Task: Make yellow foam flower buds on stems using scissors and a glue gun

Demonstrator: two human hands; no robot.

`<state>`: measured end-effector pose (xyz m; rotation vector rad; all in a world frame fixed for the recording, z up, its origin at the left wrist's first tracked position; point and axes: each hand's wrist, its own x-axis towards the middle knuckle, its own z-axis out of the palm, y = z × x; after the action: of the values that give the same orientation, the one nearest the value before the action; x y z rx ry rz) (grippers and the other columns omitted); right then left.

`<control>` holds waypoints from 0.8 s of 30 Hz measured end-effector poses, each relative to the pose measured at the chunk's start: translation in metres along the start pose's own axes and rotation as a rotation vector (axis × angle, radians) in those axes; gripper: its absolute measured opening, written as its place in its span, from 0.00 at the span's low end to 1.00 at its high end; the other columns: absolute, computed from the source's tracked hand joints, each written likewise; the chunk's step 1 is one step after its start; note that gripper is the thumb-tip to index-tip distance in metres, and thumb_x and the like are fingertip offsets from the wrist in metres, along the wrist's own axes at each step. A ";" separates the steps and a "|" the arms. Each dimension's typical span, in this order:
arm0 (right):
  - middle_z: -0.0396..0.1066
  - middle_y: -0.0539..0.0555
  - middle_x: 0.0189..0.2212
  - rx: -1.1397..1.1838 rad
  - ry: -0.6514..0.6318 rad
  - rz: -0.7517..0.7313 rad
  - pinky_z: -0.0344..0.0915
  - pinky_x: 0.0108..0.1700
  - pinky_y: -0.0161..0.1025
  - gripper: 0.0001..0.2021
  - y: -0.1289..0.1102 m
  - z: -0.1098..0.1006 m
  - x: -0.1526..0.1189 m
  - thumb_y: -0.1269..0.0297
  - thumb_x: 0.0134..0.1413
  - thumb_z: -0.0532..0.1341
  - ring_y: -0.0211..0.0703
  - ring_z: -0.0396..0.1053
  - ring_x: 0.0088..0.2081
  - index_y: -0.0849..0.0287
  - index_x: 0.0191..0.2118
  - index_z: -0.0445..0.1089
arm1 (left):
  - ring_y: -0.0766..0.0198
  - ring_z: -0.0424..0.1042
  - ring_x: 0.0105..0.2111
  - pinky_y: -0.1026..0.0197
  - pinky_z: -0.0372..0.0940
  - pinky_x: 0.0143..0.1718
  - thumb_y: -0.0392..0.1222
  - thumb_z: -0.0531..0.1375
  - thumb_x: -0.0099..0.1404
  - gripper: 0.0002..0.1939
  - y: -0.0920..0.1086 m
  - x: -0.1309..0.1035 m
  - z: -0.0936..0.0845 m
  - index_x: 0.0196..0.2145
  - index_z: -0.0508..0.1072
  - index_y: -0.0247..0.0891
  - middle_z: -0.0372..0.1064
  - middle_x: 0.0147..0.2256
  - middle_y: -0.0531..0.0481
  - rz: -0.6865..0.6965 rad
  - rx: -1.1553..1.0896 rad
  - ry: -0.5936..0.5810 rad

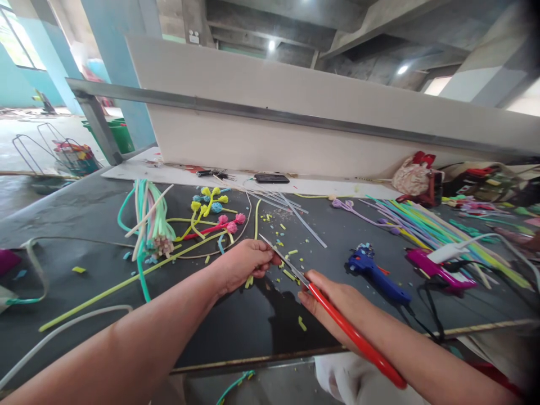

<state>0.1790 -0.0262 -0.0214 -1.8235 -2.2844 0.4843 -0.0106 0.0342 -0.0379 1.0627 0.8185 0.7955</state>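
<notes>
My left hand (pixel 253 260) is closed in a pinch around a yellow-green pipe cleaner (pixel 257 220), which sticks up past the fingers; a short end shows below them. In my right hand (pixel 327 301) is a pair of scissors (pixel 356 336) with long red handles. Their metal blades point up and left, and the tip lies beside my left fingers. Whether the blades are apart or touch the stem I cannot tell. Short yellow-green cut pieces (pixel 289 274) lie scattered around both hands on the dark table (pixel 202 326).
Left of my hands lie a bundle of green and pink pipe cleaners (pixel 158 219), yellow stems with bobbles (pixel 206 203) and red stems with pink ones (pixel 230 224). To the right are a blue glue gun (pixel 377 275), a magenta device (pixel 441 270) with cables, and loose coloured stems (pixel 439 225). A white panel (pixel 274 135) stands behind.
</notes>
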 end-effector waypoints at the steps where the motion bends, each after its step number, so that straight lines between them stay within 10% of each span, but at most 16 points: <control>1: 0.59 0.44 0.15 0.003 0.007 0.015 0.50 0.22 0.34 0.08 0.000 0.000 0.001 0.57 0.51 0.52 0.36 0.54 0.18 0.53 0.26 0.55 | 0.76 0.52 0.18 0.71 0.45 0.17 0.42 0.61 0.53 0.10 -0.001 0.000 0.000 0.23 0.70 0.30 0.59 0.19 0.54 -0.001 0.001 0.002; 24: 0.65 0.45 0.16 -0.029 0.018 -0.008 0.50 0.21 0.33 0.05 -0.001 0.005 -0.003 0.58 0.53 0.52 0.39 0.60 0.18 0.52 0.31 0.57 | 0.78 0.51 0.17 0.72 0.43 0.17 0.41 0.59 0.53 0.08 -0.004 0.002 -0.002 0.26 0.68 0.31 0.61 0.22 0.54 0.008 0.011 -0.019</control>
<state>0.1774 -0.0298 -0.0259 -1.8237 -2.2973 0.4341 -0.0107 0.0356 -0.0428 1.0824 0.8040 0.7869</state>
